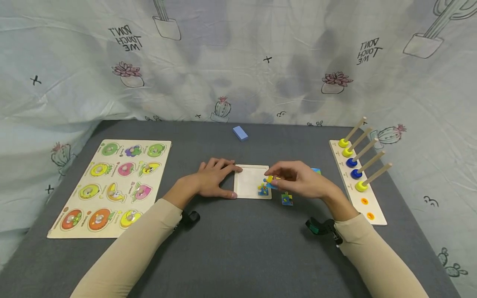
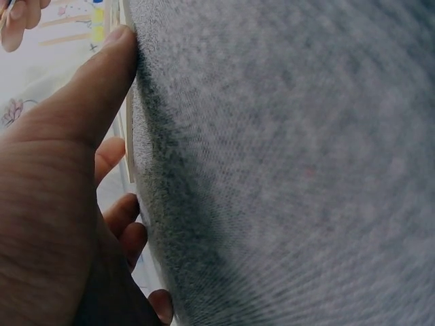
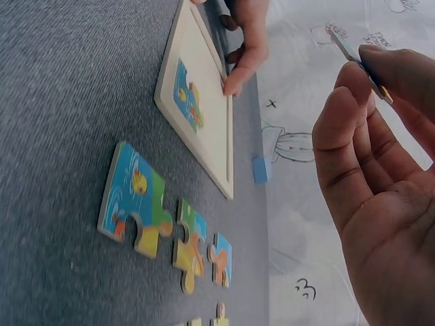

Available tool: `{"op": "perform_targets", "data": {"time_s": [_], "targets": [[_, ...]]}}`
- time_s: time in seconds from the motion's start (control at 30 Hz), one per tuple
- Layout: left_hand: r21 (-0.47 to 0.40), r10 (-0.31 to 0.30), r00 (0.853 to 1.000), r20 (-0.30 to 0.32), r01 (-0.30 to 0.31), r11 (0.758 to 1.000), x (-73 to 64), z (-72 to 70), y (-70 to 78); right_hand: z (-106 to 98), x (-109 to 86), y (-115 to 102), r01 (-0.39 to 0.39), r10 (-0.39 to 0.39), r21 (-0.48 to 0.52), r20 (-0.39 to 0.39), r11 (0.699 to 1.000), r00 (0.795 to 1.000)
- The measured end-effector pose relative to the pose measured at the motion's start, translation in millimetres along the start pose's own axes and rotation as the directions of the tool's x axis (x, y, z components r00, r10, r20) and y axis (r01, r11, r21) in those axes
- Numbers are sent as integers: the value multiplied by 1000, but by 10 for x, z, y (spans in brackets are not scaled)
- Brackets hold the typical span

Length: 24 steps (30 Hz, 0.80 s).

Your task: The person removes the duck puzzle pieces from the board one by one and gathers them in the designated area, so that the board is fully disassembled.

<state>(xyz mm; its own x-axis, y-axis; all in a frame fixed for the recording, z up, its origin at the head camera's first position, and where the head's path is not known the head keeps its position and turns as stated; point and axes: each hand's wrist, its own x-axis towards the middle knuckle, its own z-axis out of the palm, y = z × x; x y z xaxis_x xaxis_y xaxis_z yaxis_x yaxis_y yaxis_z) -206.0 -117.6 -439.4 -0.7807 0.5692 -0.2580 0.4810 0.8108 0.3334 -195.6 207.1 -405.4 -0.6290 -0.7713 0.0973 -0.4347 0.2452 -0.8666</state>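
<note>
A pale wooden puzzle tray lies in the middle of the table, with a blue and yellow puzzle piece in its near right corner. My left hand is spread at the tray's left side, thumb and index finger touching its edge. Between thumb and fingertips, my right hand pinches another puzzle piece, held above the tray's right edge. The right wrist view shows it edge-on, so its picture is mostly hidden. Just right of the tray lies a loose piece with a duck.
More loose puzzle pieces lie beyond the duck piece. A fruit puzzle board occupies the left side. On the right stands a peg board with yellow and blue rings. Farther back is a blue block, before the hanging cloth.
</note>
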Motion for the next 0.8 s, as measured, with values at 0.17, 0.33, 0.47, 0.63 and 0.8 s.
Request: {"op": "perform_targets", "data": {"time_s": [0.17,0.33,0.47,0.63,0.8], "targets": [[-5,4,1000,-7,-4,1000,-3,4,2,-45,-97,20,-8,8,-24,-3,1000,1000],[-5,7,1000,-9,-7,1000,-10,-3,11,-88,-200,24,-33,32,-19,-6,999,999],[-7,11,1000,-11,-11,1000,-9,-1,7,-113,-276,43,-26,25,-25,-13,999,1000],[-12,14,1000,-18,-15,1000,11,24,-13,-135,-375,98,-15,14,-17,-22,1000,1000],[-20,6,1000,-16,-6,1000,19,56,-32,-155,-479,159,-36,35,-4,-24,999,999]]}}
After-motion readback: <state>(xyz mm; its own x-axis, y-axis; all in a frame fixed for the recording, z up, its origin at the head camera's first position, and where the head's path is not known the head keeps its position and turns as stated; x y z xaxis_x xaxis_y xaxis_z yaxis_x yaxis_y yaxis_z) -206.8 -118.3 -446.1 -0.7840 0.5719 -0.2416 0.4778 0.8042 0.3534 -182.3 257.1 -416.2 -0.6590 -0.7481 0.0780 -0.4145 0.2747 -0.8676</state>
